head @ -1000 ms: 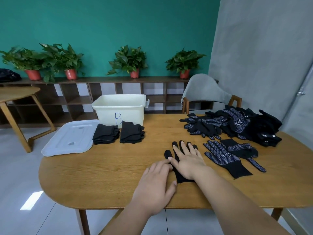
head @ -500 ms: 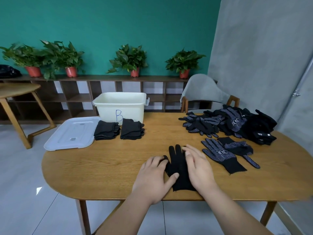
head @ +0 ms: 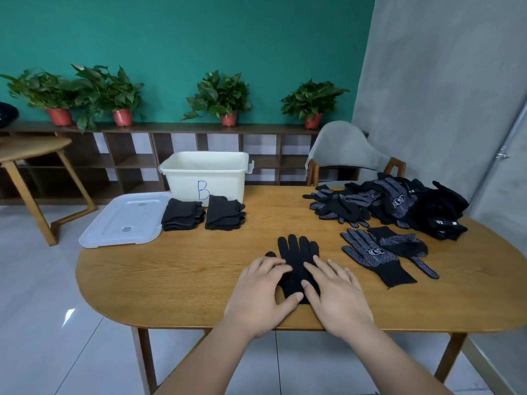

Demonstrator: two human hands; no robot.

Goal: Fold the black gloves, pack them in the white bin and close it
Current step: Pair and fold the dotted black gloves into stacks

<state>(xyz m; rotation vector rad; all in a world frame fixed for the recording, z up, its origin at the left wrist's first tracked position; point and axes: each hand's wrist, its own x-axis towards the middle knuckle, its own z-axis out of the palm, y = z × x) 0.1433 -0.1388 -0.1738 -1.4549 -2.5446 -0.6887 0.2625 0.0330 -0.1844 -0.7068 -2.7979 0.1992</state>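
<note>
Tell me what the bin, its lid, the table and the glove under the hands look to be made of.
White bin: probably plastic, smooth and matte, with a moulded rim and latch.
Lid: translucent plastic, slightly glossy, with moulded recesses.
Table: wood or wood veneer, visible grain, satin sheen.
Glove: black knitted fabric, matte, limp and flat; fibre cannot be told.

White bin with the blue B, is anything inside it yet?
Only the upper inner walls of the white bin show, and they are bare. The front wall hides its floor, so anything lying low inside cannot be seen.
</note>
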